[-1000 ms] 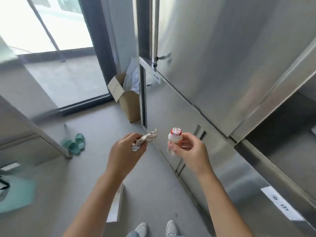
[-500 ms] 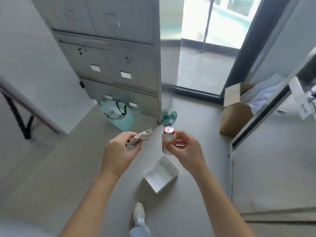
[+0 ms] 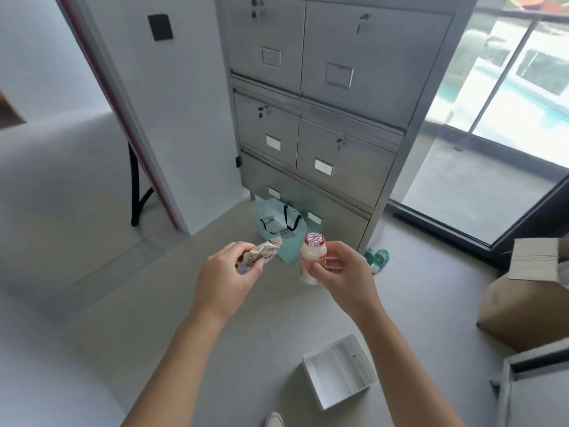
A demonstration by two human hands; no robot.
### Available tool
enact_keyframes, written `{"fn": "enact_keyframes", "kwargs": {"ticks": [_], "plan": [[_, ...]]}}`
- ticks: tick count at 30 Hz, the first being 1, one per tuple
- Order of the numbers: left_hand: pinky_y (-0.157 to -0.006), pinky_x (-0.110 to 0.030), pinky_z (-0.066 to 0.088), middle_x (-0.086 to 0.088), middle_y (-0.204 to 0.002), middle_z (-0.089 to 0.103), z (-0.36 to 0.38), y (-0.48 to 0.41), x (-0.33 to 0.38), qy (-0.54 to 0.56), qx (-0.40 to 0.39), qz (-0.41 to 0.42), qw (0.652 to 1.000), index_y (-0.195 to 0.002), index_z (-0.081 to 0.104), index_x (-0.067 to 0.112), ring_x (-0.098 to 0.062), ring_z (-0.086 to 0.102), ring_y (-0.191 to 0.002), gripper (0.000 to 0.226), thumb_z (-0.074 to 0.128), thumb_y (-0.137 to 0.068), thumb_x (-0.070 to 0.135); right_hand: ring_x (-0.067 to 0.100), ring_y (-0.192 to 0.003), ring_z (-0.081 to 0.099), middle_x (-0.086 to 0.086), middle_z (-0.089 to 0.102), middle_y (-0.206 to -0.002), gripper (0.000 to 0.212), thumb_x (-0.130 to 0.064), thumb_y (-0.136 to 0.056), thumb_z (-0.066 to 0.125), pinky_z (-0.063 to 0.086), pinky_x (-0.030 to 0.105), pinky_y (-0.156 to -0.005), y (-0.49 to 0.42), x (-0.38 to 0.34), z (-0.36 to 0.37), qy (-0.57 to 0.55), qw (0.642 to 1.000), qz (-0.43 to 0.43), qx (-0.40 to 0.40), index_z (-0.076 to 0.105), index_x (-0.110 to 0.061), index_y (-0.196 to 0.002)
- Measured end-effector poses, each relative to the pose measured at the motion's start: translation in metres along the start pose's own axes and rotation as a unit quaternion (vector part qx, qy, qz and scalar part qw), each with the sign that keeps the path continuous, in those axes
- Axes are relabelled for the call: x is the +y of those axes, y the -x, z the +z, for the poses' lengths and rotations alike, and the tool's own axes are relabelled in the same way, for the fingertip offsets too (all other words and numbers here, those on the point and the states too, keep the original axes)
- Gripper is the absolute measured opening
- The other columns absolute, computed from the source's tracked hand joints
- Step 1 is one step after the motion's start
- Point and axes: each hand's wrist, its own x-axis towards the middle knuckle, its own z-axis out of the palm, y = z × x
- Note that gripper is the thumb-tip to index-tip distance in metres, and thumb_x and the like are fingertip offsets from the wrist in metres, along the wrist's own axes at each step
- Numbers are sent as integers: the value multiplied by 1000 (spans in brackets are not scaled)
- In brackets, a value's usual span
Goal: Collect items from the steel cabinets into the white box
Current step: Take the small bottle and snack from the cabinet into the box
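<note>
Packet (image 3: 259, 255), crumpled and pale, juts from the left hand (image 3: 226, 274), whose fingers curl round it, forearm stretched forward. Just right of it, the right hand (image 3: 341, 272) grips a small red-capped bottle (image 3: 311, 257) upright between thumb and fingertips. Below the right forearm the white box (image 3: 341, 374) lies open on the floor, and the steel cabinet (image 3: 323, 118) stands beyond both hands.

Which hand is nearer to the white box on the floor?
Right. The right hand, holding a small bottle, is nearly above the white box; the left hand, holding a packet, is off to its left.
</note>
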Motion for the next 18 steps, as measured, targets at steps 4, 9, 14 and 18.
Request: {"fn": "enact_keyframes", "kwargs": {"ticks": [4,9,14,18], "plan": [[-64,-33,50,15,-81,66,-4,-22,-17,-3,-5,6,1000,-88,67,30,-9,61,-75,12,75,-82,26,9,-88,74,-9,77,-91,18,-24,-81,84,61,38,-85,-25,2,17,-7,1000,7,1,75,-28,-96],[-65,-34,51,15,-82,66,5,-40,-26,-5,-10,8,1000,-89,67,29,-8,61,-75,12,75,-81,24,10,-87,74,-9,77,-91,18,-22,-81,84,61,37,-85,-48,7,20,-4,1000,12,-6,75,-26,-97],[-64,-33,51,16,-82,66,30,-47,-19,-11,-44,16,999,-89,67,30,-8,61,-75,12,74,-82,25,12,-87,74,-8,77,-90,18,-21,-80,84,61,38,-84,-57,23,1,-9,999,31,13,75,-24,-95],[-64,-36,51,14,-81,66,60,-39,-6,-14,-77,7,997,-88,67,29,-10,61,-74,11,74,-81,26,10,-84,74,-9,77,-88,18,-17,-80,84,61,33,-81,-46,43,-29,-13,998,52,28,75,-23,-95]]}}
